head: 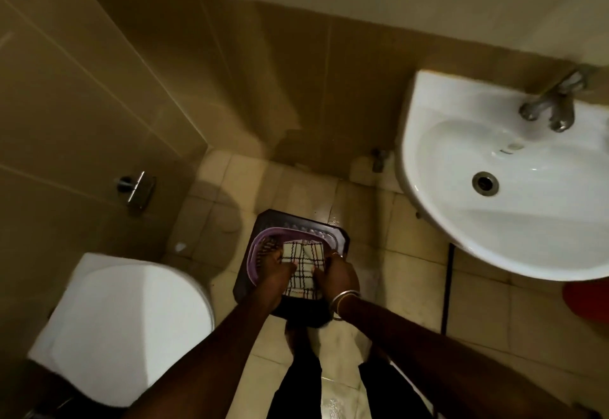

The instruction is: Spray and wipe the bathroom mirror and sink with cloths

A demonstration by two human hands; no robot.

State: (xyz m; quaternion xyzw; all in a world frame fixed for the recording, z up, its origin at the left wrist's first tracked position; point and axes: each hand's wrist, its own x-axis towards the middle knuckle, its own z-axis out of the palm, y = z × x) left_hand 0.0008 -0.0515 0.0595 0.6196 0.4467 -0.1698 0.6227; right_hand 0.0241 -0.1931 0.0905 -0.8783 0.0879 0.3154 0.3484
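Both hands reach down to a checked cloth (303, 267): the left hand (275, 273) pinches its left edge, the right hand (339, 275) grips its right edge. Under the cloth sits a purple basket (260, 247) on a dark stool (342, 240). Up and right of the hands is the white sink (461, 221) with its tap (550, 105); left of them, a toilet (131, 329)

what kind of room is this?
A small tiled bathroom: a white wall-hung sink with a metal tap at right, a closed toilet at lower left, and a paper holder on the wall.
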